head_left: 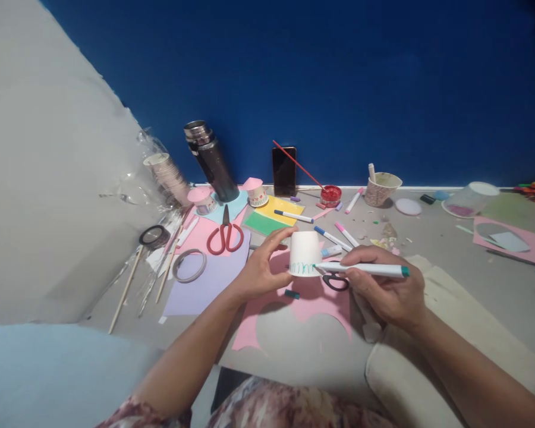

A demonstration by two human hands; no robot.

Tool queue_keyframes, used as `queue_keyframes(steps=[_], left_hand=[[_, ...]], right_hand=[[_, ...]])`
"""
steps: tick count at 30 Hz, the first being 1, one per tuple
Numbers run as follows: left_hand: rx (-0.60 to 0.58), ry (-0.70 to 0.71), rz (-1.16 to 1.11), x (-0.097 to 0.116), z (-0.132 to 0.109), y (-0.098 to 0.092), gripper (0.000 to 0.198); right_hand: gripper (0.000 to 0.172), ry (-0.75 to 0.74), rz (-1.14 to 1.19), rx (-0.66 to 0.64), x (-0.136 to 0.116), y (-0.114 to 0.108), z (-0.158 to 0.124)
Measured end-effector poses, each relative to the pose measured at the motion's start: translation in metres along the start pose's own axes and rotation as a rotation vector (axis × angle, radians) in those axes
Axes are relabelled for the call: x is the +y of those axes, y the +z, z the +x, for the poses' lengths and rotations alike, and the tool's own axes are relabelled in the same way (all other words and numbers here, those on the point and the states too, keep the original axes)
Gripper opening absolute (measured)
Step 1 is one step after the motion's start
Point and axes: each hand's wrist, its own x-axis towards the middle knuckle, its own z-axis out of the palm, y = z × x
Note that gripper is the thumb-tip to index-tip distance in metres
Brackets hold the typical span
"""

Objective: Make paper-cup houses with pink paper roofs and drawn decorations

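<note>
Where the left grip (258,270) curls, the inverted cup (305,248) sits within it.

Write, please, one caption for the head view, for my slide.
The left hand holds a white cup while the right hand marks green strokes near its rim.

The person wears a loose fabric garment (280,407) printed all over with irregular, blurred-edged blotches of cream, pale pink and dusky maroon, the cloth lying in soft folds. A matching patterned left sleeve (145,411), darker in tone, ends in a crumpled edge; the left hand (264,264), right hand (386,288) and forearms (196,345) are bare.
</note>
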Motion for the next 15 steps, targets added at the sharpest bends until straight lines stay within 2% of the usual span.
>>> queue_keyframes(steps=[9,15], left_hand=[[0.000,-0.013,-0.090,-0.0017,0.0013,0.0002,0.079],[0.006,0.002,-0.125,-0.0039,0.0020,0.0002,0.079]], right_hand=[[0.005,-0.002,0.010,-0.001,-0.0050,-0.0030,0.0034],[0.007,0.006,-0.005,0.045,-0.0047,-0.0029,0.0028]])
